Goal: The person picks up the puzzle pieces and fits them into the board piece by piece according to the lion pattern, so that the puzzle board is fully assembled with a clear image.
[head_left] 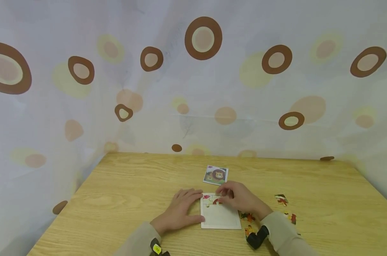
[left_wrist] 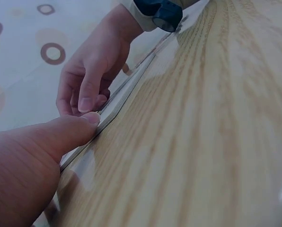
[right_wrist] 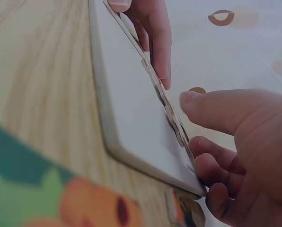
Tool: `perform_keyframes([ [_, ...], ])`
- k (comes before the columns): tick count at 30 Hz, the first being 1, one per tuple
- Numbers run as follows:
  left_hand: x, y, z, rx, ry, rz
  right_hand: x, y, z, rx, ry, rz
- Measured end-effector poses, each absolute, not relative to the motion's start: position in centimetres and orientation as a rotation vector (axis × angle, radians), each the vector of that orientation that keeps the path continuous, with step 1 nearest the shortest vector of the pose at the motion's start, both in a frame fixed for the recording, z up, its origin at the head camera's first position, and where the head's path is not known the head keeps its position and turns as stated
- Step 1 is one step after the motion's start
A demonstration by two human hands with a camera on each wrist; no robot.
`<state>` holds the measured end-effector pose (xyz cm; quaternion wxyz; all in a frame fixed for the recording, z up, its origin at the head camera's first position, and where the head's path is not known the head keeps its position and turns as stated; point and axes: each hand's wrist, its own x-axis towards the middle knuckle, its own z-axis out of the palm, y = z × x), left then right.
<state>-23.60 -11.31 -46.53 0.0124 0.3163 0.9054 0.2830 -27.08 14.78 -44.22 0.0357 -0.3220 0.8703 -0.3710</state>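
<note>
A white puzzle tray [head_left: 220, 218] lies flat on the table, with two joined pieces along its top: a corner piece with a pink shape [head_left: 207, 197] and a piece with a red patch [head_left: 216, 201]. My left hand [head_left: 182, 209] rests at the tray's left edge, thumb near the lower corner and fingers stretched toward the upper one. Over the tray's upper right bends my right hand [head_left: 239, 197], its fingertips beside the red-patched piece. In the right wrist view its fingers [right_wrist: 212, 163] are curled at the tray's edge; whether they pinch a piece is hidden.
A square card with a lion picture [head_left: 216, 175] lies behind the tray. Loose puzzle pieces [head_left: 281, 200] are scattered to the right, some partly under my right forearm. A wristband device [head_left: 257, 237] sits on my right wrist. A patterned curtain [head_left: 196, 81] hangs behind the wooden table [head_left: 132, 185].
</note>
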Motion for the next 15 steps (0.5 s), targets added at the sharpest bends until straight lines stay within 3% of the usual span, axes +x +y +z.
perform_keyframes([
  [15, -23.49, -11.36, -46.41, 1.008, 2.808, 0.910, -26.71, 14.02, -44.27, -1.105, 2.757, -1.045],
])
